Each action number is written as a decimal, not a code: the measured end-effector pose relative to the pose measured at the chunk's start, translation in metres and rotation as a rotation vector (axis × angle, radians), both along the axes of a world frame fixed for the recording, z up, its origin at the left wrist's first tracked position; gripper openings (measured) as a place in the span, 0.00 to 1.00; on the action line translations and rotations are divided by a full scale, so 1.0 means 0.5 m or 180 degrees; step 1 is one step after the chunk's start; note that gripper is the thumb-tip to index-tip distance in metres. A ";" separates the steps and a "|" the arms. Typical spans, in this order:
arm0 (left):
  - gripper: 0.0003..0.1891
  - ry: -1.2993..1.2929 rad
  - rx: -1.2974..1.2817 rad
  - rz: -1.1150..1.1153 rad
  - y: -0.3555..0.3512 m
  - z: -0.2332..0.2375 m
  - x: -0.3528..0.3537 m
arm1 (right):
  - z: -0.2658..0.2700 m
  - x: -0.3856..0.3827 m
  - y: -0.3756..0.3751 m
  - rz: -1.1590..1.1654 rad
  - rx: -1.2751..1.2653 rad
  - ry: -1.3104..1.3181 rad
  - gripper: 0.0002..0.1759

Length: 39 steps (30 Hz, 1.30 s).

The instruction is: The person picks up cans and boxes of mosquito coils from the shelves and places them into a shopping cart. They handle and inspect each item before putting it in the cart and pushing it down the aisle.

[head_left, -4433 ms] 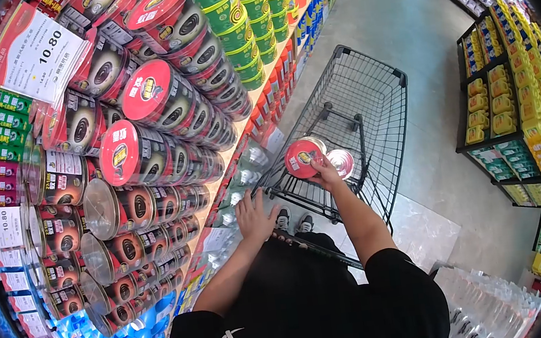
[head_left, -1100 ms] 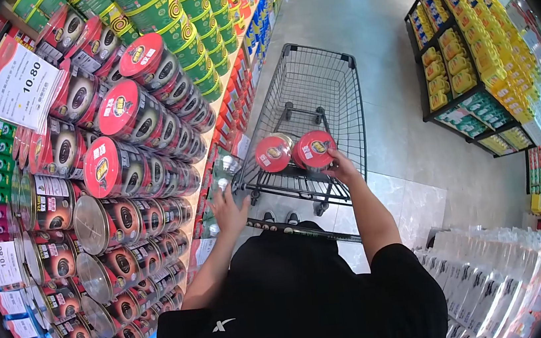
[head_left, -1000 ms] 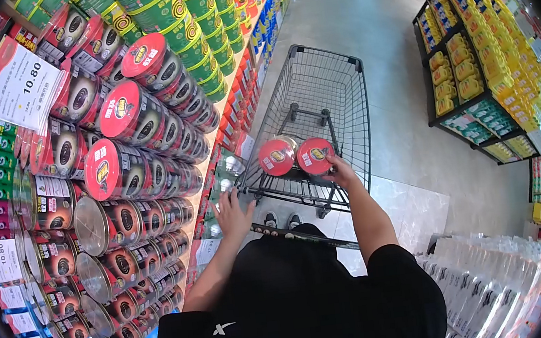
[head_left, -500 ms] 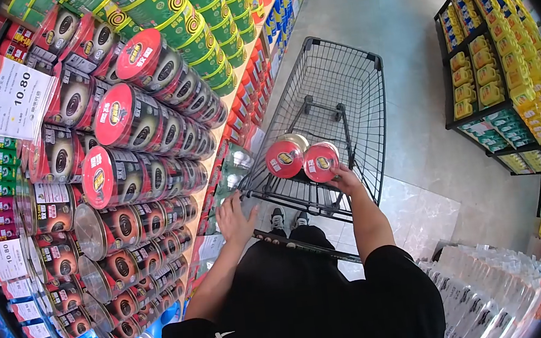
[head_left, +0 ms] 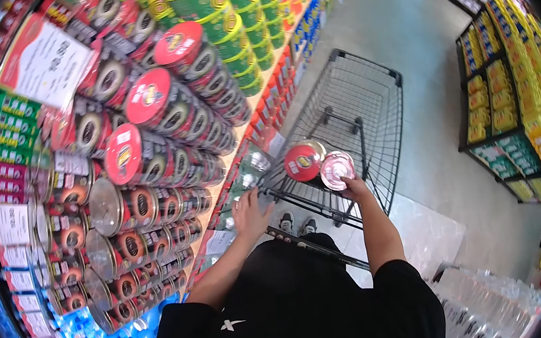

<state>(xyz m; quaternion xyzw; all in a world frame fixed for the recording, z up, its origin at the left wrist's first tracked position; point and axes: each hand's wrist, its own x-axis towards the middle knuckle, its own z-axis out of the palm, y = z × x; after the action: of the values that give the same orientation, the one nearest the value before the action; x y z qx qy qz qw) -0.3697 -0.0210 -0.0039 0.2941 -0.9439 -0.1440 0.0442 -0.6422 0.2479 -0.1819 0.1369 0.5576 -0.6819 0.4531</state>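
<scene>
Inside the wire shopping cart (head_left: 402, 97), near its handle end, are two round mosquito-coil tins. One tin (head_left: 303, 160) has a red lid facing up. The other tin (head_left: 337, 171) sits beside it, its top showing pale pink and white with glare. My right hand (head_left: 355, 189) has its fingers closed on the edge of that second tin. Near the cart's left rear corner, beside the shelf edge, my left hand (head_left: 251, 218) is open with fingers spread and holds nothing.
Stacked red-lidded tins (head_left: 124, 154) and clear-lidded tins (head_left: 106, 206) fill the left shelf, below a price sign (head_left: 48, 61). Green tubs (head_left: 200, 17) stand beyond. To the right is a rack of yellow bottles (head_left: 518, 87); plastic-wrapped goods (head_left: 493, 304) stand at lower right.
The view has shifted, so cart and shelves sit differently in frame. The gripped tin's top showed red before and looks pale now. My right hand stays on it; my left stays open.
</scene>
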 end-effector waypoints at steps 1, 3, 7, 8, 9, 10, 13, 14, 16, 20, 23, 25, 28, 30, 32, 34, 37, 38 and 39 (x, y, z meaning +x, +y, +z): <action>0.38 0.0080 0.0009 0.0034 0.001 0.010 -0.002 | -0.032 0.001 0.010 -0.0016 0.0151 0.0115 0.33; 0.38 0.0239 0.0053 0.0082 0.005 0.034 0.000 | -0.178 -0.010 0.051 0.0461 0.1308 0.1074 0.46; 0.38 0.1238 0.0385 0.0013 -0.028 0.124 -0.031 | 0.074 0.041 0.042 0.1292 0.2719 0.2310 0.52; 0.38 0.1293 0.0536 0.0030 -0.041 0.169 -0.046 | 0.109 0.057 0.050 0.1208 0.2597 0.2457 0.50; 0.37 0.1476 0.0445 -0.0033 -0.058 0.201 -0.062 | 0.144 0.075 0.061 0.1114 0.2483 0.2595 0.48; 0.37 0.1664 0.0358 -0.0104 -0.078 0.230 -0.079 | 0.184 0.095 0.072 0.1014 0.2375 0.2735 0.47; 0.35 0.2418 0.0024 -0.0313 -0.116 0.335 -0.137 | 0.251 0.188 0.103 0.0670 0.2317 0.3745 0.34; 0.35 0.2698 -0.0109 -0.0377 -0.124 0.370 -0.150 | 0.270 0.222 0.115 0.0666 0.2275 0.3784 0.32; 0.34 0.2721 0.0065 -0.0331 -0.131 0.424 -0.161 | 0.340 0.297 0.128 0.0674 0.2241 0.3762 0.27; 0.33 0.2575 0.0548 -0.0531 -0.093 0.395 -0.163 | 0.357 0.416 0.167 0.0793 0.2231 0.3540 0.16; 0.34 0.1884 0.0935 -0.0820 -0.051 0.292 -0.135 | 0.372 0.465 0.182 0.1121 0.2612 0.3419 0.18; 0.34 0.1189 0.0761 -0.0984 -0.033 0.199 -0.097 | 0.386 0.461 0.191 0.1939 0.2773 0.3152 0.26; 0.37 0.0251 0.0289 -0.1025 -0.029 0.108 -0.036 | 0.400 0.469 0.201 0.2042 0.2636 0.3452 0.35; 0.39 -0.0076 0.0074 -0.0935 -0.034 0.066 -0.003 | 0.389 0.466 0.199 0.2361 0.2870 0.3332 0.26; 0.41 -0.0210 0.0196 -0.0702 -0.043 0.033 0.015 | 0.393 0.468 0.185 0.2348 0.3143 0.3509 0.19; 0.42 -0.0164 0.0666 -0.0344 -0.051 0.014 0.021 | 0.374 0.467 0.173 0.2370 0.3498 0.3523 0.20; 0.41 -0.0304 0.1140 -0.0153 -0.062 -0.001 0.018 | 0.355 0.463 0.168 0.2350 0.3720 0.3617 0.17; 0.40 -0.0388 0.1194 -0.0114 -0.073 -0.004 0.013 | 0.351 0.468 0.164 0.2332 0.3766 0.3578 0.16; 0.39 -0.0450 0.1245 -0.0043 -0.078 -0.005 0.006 | 0.352 0.466 0.162 0.2331 0.3800 0.3575 0.15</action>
<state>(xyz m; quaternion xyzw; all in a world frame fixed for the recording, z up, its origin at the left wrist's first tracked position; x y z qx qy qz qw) -0.3667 -0.0599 -0.0064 0.3001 -0.9006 -0.3038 -0.0812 -0.4094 0.3291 -0.0061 -0.1905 0.9675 -0.0578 0.1560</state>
